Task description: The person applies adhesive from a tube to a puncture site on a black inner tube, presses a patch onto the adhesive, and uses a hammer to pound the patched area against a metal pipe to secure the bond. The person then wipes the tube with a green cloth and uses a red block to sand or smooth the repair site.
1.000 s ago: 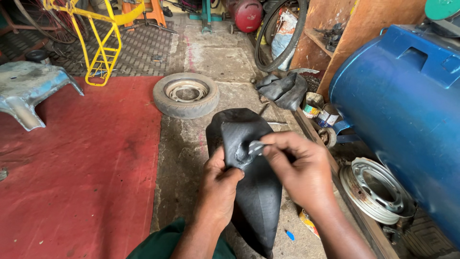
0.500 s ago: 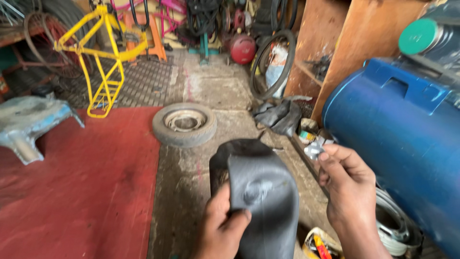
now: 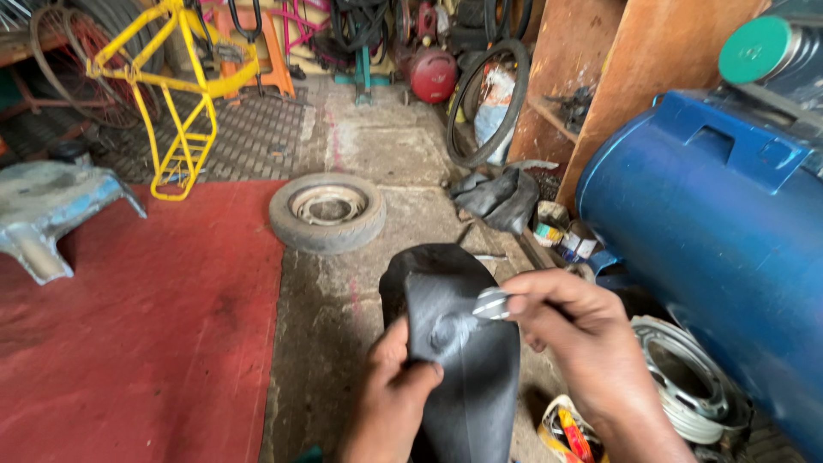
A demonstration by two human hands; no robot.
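One blue drum (image 3: 711, 249) lay on its side along the right of the view, the largest thing there. One red mat (image 3: 129, 343) covered the floor on the left, with a single yellow frame (image 3: 184, 103) standing beyond it and one grey-blue metal stand (image 3: 43, 206) at its far left edge. One small tyre on its rim (image 3: 327, 212) lay flat on the concrete ahead, well apart from the hands. One bare silver wheel rim (image 3: 686, 390) lay beside the drum, near the right wrist.

One black inner tube (image 3: 454, 343) hung folded between the hands, its long axis running away from the person toward the tyre. The left hand (image 3: 390, 403) gripped the tube's near left edge, thumb clamped over the rubber. The right hand (image 3: 591, 351) came in from the right, its fingers (image 3: 531, 296) pinched together on one small grey abrasive piece (image 3: 490, 303). That piece lay just right of one pale scuffed patch (image 3: 450, 326) on the tube, touching or nearly touching it. The right hand was the nearer to the patch; the patch lay left of and slightly below its fingertips.
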